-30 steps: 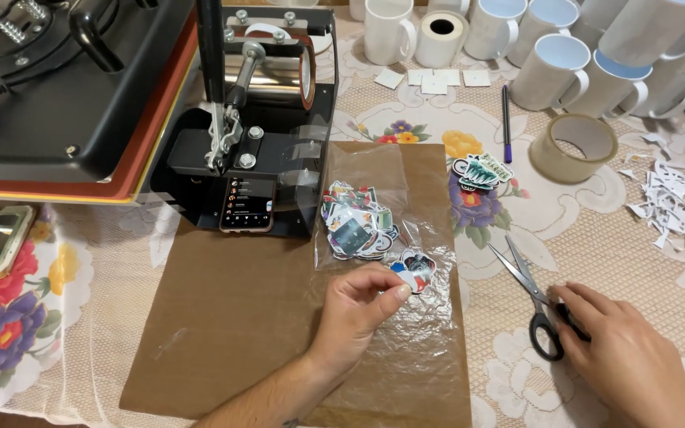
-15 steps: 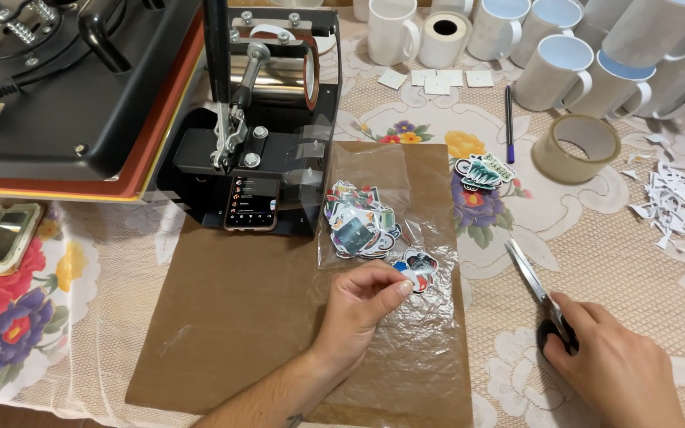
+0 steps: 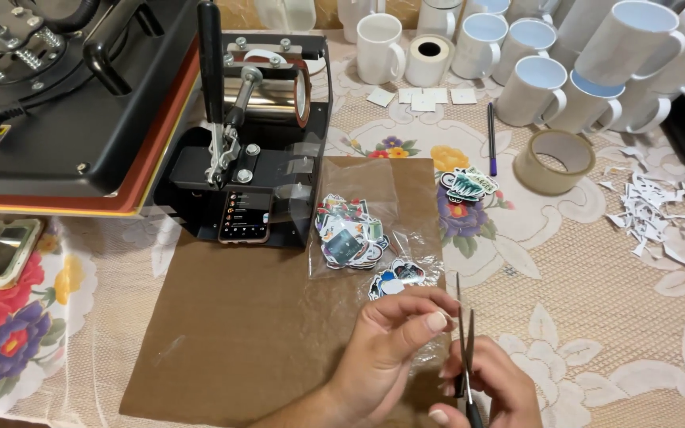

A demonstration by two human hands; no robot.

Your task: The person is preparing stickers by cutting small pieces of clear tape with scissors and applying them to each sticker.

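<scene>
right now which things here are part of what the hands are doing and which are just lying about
In use:
left hand
right hand
scissors
sticker cutouts
clear bag

Lying about:
white mugs
tape roll
pen
mug press
paper scraps

- Scissors (image 3: pixel 464 349): slim, dark-handled, blades upright with tips pointing to 12 o'clock, nearly closed, gripped at the handle.
- Small sticker cutout (image 3: pixel 396 279): white-edged, colourful, lying flat at 11 o'clock from the scissors, possibly partly under clear plastic.
</scene>
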